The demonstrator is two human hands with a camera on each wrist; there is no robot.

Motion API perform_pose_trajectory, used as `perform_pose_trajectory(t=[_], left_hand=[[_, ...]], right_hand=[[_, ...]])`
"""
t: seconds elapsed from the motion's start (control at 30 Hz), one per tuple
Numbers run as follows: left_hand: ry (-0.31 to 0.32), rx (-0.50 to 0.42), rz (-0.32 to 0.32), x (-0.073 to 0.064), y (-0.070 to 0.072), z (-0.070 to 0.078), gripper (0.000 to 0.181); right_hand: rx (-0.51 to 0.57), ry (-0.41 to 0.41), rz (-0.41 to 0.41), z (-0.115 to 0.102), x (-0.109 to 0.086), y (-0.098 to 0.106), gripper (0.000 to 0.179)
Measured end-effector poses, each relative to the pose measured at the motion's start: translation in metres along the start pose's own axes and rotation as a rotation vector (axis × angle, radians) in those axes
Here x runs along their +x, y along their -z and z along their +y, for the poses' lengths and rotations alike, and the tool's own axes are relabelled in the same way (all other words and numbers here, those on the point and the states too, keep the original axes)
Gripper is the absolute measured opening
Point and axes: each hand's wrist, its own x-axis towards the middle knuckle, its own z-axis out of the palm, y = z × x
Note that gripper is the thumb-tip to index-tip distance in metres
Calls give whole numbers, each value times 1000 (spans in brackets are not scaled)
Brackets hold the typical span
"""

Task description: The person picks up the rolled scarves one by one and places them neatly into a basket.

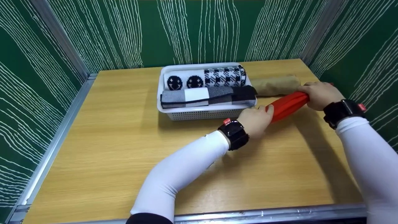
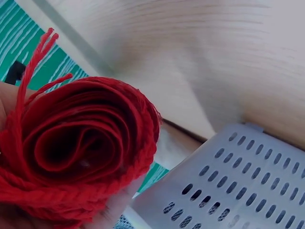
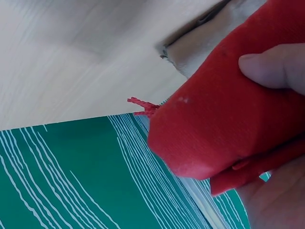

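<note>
A rolled red scarf (image 1: 287, 105) is held between my two hands, slanting up to the right over the table. My left hand (image 1: 256, 120) grips its lower left end, close to the basket's front right corner. Around the upper right end my right hand (image 1: 323, 94) is curled. Seen from the left wrist, the scarf's end (image 2: 138, 124) shows spiral layers, a twisted edge and loose tassels. In the right wrist view my thumb (image 3: 274, 67) presses on the roll, and a small tassel (image 3: 143, 106) sticks out past it.
A white perforated basket (image 1: 202, 115) stands at the back middle, holding a smiley-patterned knit roll (image 1: 224, 77) and a black, grey and white checked roll (image 1: 197, 95). Right of it lies a tan roll (image 1: 275, 85). Green walls (image 1: 199, 34) with white lines enclose the table (image 1: 118, 140).
</note>
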Motion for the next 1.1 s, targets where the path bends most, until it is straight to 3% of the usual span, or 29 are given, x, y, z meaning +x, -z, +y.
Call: perform_pose_trajectory(t=[0.43, 1.1], left_hand=[[-14, -3, 16, -6, 19, -6, 81], [6, 31, 47, -12, 42, -23, 79]], right_hand=[[3, 38, 33, -1, 4, 12, 55], [-10, 51, 50, -13, 15, 37, 51]])
